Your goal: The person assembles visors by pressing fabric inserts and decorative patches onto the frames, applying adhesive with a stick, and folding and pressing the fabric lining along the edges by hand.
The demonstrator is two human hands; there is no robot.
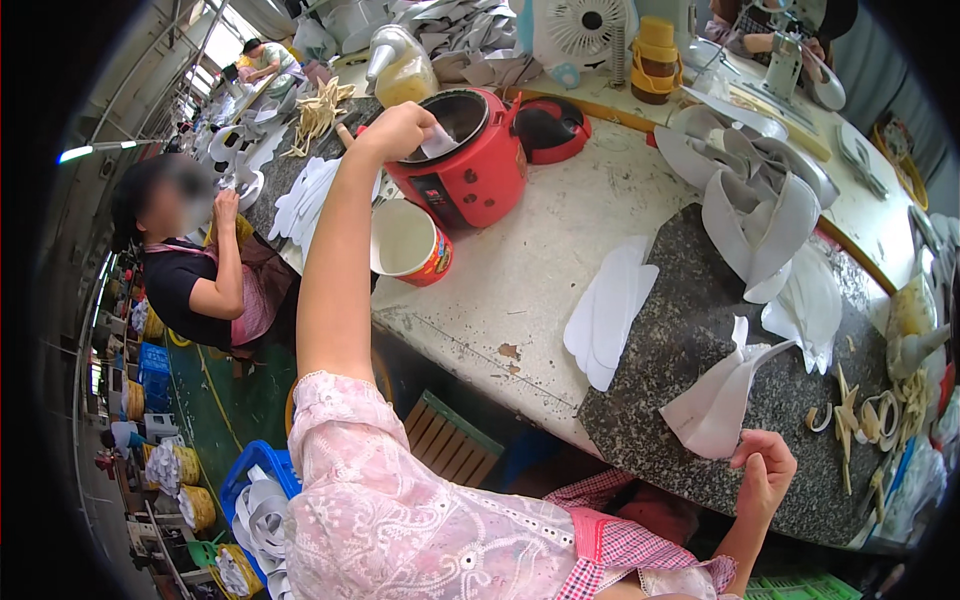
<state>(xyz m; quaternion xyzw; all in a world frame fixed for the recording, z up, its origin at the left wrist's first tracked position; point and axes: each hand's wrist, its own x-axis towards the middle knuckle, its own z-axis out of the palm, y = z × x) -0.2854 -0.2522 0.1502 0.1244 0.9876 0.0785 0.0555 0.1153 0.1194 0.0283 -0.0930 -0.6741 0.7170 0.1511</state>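
Pink lace sleeve (350,425) nearest; right forearm (748,548) cut off at lower edge. Red cooker (472,188): interior dark, contents hard to make out. White piece (437,143), exact kind unclear, inside cooker's rim, at fingertips of left hand (395,132); fingers pinched on it. Right hand (768,466) half-curled beside white upper (712,408) on speckled slab (645,400); cannot tell whether gripping.

Around me, green floor (252,400) lower left, a glowing tube light (77,154) upper left, blue-grey curtain (903,55) upper right.
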